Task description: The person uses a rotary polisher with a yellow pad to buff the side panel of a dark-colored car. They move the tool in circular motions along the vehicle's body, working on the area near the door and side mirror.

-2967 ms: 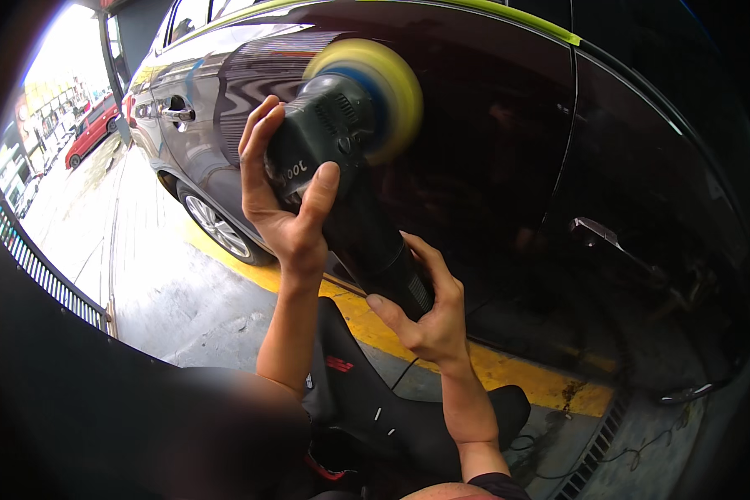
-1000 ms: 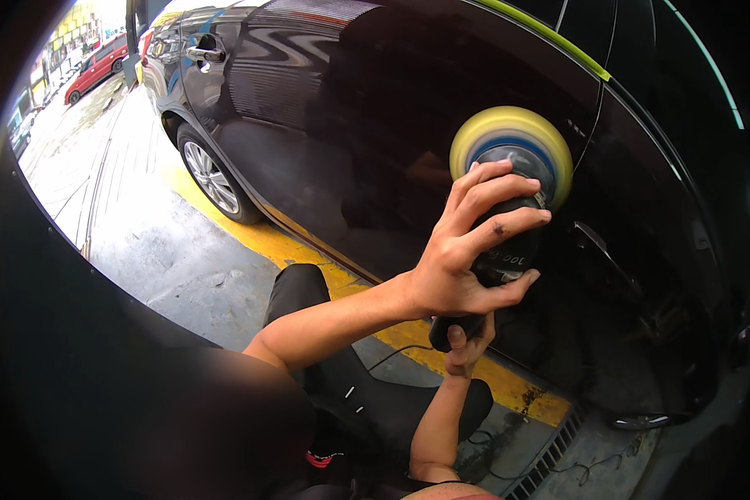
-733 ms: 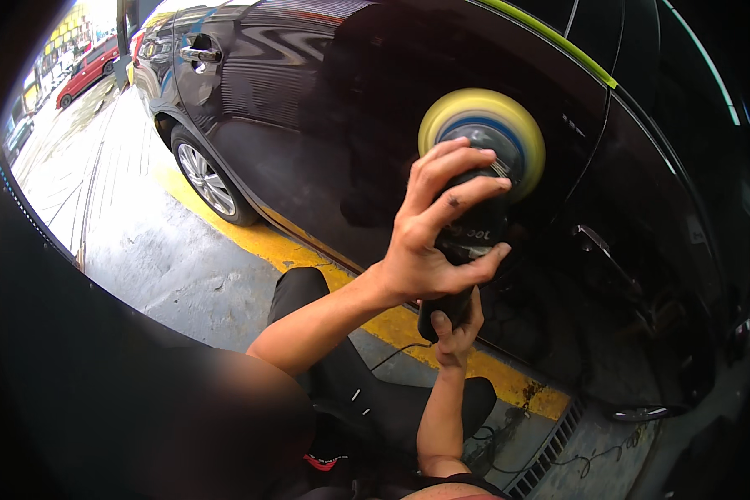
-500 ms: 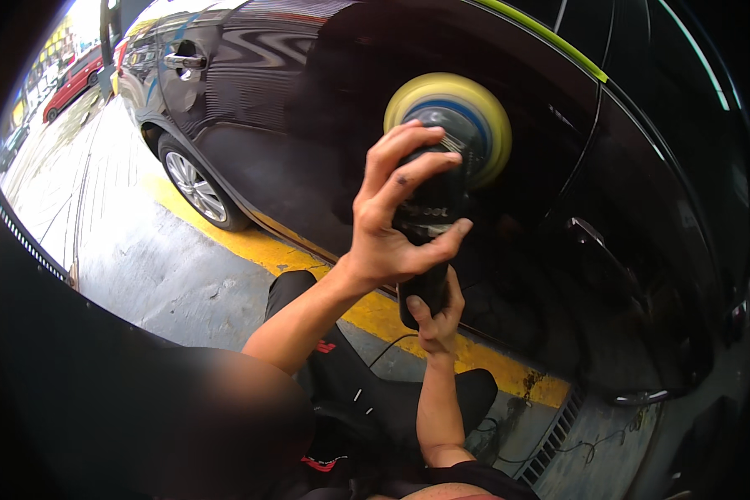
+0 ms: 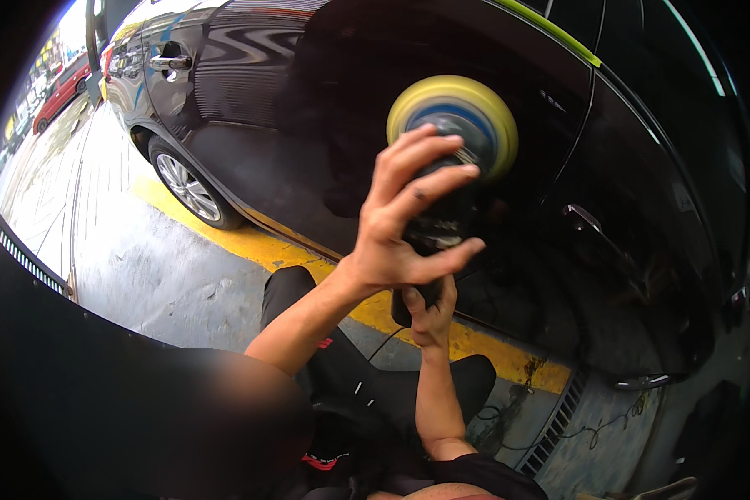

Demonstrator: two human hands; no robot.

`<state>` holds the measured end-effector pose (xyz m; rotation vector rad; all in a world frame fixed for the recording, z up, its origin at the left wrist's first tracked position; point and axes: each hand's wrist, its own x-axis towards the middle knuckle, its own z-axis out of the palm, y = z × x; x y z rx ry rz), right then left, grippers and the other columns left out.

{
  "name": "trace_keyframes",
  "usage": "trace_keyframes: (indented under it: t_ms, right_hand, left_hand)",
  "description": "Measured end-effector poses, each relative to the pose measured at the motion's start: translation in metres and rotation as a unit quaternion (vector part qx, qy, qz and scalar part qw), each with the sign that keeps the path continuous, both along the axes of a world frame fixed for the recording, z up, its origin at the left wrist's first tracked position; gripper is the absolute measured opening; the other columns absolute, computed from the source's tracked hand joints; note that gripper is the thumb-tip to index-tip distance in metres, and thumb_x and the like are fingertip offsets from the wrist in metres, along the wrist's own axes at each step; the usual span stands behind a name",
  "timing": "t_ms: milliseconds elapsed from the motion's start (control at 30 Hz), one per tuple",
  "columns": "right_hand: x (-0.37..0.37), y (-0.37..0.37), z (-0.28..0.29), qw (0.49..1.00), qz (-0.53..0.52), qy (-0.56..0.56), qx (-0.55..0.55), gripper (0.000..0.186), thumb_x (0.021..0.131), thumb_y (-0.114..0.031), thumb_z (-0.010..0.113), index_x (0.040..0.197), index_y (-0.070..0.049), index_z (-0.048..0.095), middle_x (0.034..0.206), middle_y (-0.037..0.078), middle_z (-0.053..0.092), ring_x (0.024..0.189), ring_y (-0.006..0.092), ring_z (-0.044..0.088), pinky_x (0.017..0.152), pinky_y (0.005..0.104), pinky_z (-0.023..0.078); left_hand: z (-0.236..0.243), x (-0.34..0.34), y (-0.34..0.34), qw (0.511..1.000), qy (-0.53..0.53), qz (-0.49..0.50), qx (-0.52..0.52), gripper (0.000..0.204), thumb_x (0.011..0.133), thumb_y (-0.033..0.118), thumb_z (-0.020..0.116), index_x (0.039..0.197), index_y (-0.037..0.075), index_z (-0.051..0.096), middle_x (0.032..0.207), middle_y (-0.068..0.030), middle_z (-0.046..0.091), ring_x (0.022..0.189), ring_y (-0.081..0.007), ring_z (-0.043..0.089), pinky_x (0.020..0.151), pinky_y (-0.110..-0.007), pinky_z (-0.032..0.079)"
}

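A black car polisher (image 5: pixel 447 204) with a round yellow foam pad (image 5: pixel 502 125) and a blue ring behind it is against the dark door panel (image 5: pixel 342 108) of a car. The pad's edge is smeared, as if spinning. My left hand (image 5: pixel 400 217) wraps over the polisher's head from the left, fingers curled on top and thumb on the near side. Below it, my right hand (image 5: pixel 433 321) grips the handle's lower end, with the thumb along its near side. The handle is partly hidden behind both hands.
Lime-green tape (image 5: pixel 550 32) runs along the window edge. A door handle (image 5: pixel 583 218) is at right, another (image 5: pixel 171 62) at far left above the wheel (image 5: pixel 187 185). A power cord (image 5: pixel 592 433) lies by the floor drain grate (image 5: pixel 556 421). A yellow stripe (image 5: pixel 225 239) borders the car.
The polisher and both hands have shifted slightly to the right over the door. The whole view has also turned a little, moving the car slightly left in the picture.
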<state>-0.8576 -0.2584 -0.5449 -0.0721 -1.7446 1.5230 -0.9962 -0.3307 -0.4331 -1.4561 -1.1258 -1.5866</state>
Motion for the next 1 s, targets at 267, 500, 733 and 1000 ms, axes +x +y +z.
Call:
trace_keyframes:
  t_ms: [267,500,733,1000]
  right_hand:
    - [-0.001,0.001,-0.019,0.999,0.006,0.034,-0.028,0.079,0.096,-0.051,0.082,0.143,0.007,0.056,0.129,0.01,0.069,0.117,0.0193,0.066,0.1,0.0335,0.052]
    - [-0.016,-0.002,0.005,1.0,0.021,-0.01,0.005,0.071,0.094,-0.049,0.085,0.137,0.002,0.059,0.117,0.009,0.073,0.109,0.0172,0.069,0.094,0.0319,0.054]
    - [-0.026,-0.006,0.012,0.999,0.002,-0.007,0.04,0.068,0.09,-0.053,0.085,0.124,0.001,0.061,0.1,0.01,0.075,0.095,0.0184,0.074,0.084,0.0337,0.058]
    - [-0.022,-0.006,0.02,0.997,-0.009,-0.028,0.065,0.066,0.09,-0.052,0.086,0.124,0.0,0.061,0.1,0.013,0.078,0.096,0.023,0.079,0.083,0.0346,0.06]
  left_hand:
    - [0.005,0.019,0.009,0.996,0.012,-0.074,-0.043,0.073,0.065,0.015,0.095,0.135,0.015,0.075,0.152,-0.0158,0.059,0.15,-0.0422,0.049,0.122,-0.057,0.041]
    - [0.004,-0.007,-0.004,1.0,-0.004,-0.007,-0.006,0.07,0.064,0.021,0.092,0.131,0.009,0.075,0.145,-0.021,0.062,0.143,-0.0439,0.055,0.12,-0.059,0.045]
    - [0.0,-0.019,-0.008,1.0,-0.005,-0.008,-0.001,0.071,0.065,0.021,0.09,0.132,0.006,0.074,0.145,-0.0229,0.061,0.142,-0.0442,0.057,0.119,-0.058,0.046]
    - [0.0,-0.014,-0.012,0.999,-0.045,-0.026,0.013,0.067,0.067,0.018,0.092,0.132,0.013,0.076,0.146,-0.0158,0.062,0.143,-0.0408,0.055,0.119,-0.056,0.046]
